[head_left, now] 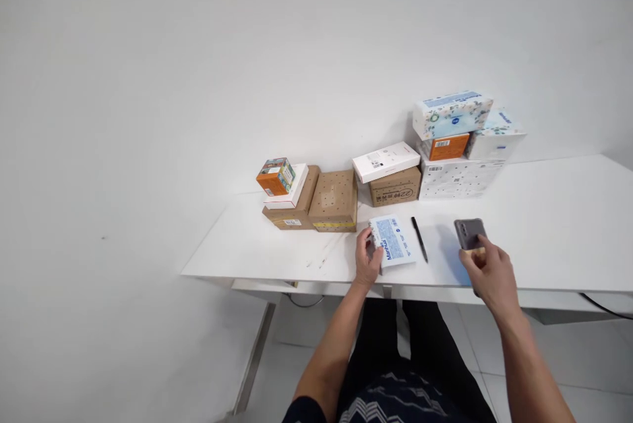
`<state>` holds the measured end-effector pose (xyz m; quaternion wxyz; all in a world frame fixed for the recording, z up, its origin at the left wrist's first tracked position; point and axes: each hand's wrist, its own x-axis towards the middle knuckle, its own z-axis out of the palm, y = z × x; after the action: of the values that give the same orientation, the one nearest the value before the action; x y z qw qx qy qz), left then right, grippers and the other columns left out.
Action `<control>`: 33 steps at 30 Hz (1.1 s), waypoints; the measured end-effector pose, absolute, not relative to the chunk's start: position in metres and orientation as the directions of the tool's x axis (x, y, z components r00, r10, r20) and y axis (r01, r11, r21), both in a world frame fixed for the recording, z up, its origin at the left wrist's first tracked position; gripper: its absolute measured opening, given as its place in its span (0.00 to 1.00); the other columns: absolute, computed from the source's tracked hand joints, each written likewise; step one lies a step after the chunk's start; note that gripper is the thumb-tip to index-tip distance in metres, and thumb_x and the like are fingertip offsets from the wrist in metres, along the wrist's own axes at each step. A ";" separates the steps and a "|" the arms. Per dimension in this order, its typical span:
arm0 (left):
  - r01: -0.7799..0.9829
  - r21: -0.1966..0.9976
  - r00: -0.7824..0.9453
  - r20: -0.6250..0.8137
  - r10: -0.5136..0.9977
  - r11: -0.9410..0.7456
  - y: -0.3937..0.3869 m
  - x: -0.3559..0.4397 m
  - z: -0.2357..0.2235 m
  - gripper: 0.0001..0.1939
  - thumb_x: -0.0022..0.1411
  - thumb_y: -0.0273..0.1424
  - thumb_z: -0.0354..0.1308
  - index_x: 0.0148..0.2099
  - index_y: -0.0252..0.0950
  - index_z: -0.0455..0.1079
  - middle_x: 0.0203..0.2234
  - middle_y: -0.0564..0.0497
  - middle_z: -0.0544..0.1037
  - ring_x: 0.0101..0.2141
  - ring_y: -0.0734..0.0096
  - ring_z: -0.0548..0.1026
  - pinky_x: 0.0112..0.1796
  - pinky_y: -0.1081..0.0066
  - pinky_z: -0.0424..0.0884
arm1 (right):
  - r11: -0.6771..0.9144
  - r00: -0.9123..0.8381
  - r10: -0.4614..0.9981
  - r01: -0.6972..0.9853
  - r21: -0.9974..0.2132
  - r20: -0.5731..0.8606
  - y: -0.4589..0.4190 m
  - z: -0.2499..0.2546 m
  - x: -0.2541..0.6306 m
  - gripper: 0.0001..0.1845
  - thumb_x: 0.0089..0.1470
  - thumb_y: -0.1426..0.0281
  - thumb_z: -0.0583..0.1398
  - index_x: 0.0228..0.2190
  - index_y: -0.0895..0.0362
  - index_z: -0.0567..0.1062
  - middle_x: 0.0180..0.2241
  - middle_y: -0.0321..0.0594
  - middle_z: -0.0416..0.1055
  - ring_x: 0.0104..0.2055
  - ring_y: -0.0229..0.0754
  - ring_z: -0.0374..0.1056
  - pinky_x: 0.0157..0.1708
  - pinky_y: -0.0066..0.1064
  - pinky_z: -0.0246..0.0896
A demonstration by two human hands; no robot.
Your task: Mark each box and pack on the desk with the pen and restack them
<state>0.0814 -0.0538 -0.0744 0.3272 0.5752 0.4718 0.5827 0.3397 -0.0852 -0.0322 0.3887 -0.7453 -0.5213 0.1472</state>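
My left hand (367, 261) is curled around the left edge of a white and blue tissue pack (395, 242) lying near the table's front edge. Its thumb rests on the pack's near corner. My right hand (490, 273) pinches a dark grey phone (467, 232), camera side up, with thumb and fingers over its lower part. A pale yellowish patch shows beside the thumb; I cannot make out what it is. Between the pack and the phone, a black pen (419, 240) lies on the table.
Brown cartons (334, 202) stand at the back left, topped by a white flat box and an orange box (275, 178). Another white box (386, 161) leans on a small carton (395, 188). Tissue packs (452, 116) are stacked at the back right. The white table (558, 225) meets the wall.
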 end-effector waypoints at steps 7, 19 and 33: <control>0.304 0.879 -0.165 0.429 0.888 -0.368 -0.057 0.082 -0.069 0.23 0.58 0.35 0.55 0.56 0.40 0.60 0.48 0.42 0.66 0.45 0.60 0.69 0.43 0.61 0.68 | -0.176 0.300 0.903 0.911 -0.372 0.307 -0.071 -0.072 0.359 0.26 0.51 0.61 0.55 0.49 0.61 0.71 0.49 0.60 0.64 0.51 0.65 0.60 0.45 0.55 0.57; 0.515 0.795 -0.351 0.538 0.766 -0.322 -0.047 0.069 -0.063 0.19 0.60 0.38 0.51 0.53 0.39 0.66 0.45 0.42 0.69 0.46 0.59 0.68 0.47 0.58 0.65 | 0.308 -0.082 0.910 0.789 -0.531 0.406 -0.114 -0.027 0.212 0.32 0.50 0.56 0.59 0.56 0.47 0.62 0.64 0.53 0.45 0.60 0.71 0.47 0.46 0.63 0.55; 0.942 0.293 -0.279 0.416 0.865 0.164 0.008 0.002 -0.003 0.35 0.49 0.56 0.57 0.56 0.49 0.65 0.59 0.43 0.60 0.61 0.40 0.48 0.55 0.37 0.48 | 0.448 -0.357 0.838 0.881 -0.148 0.414 -0.016 -0.023 0.244 0.18 0.54 0.74 0.53 0.44 0.49 0.76 0.59 0.50 0.57 0.61 0.64 0.46 0.51 0.58 0.48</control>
<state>0.0019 0.0085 -0.0026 -0.0760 0.5954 0.7590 0.2524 0.2443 -0.0156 -0.0230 0.2199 -0.5228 -0.8221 -0.0498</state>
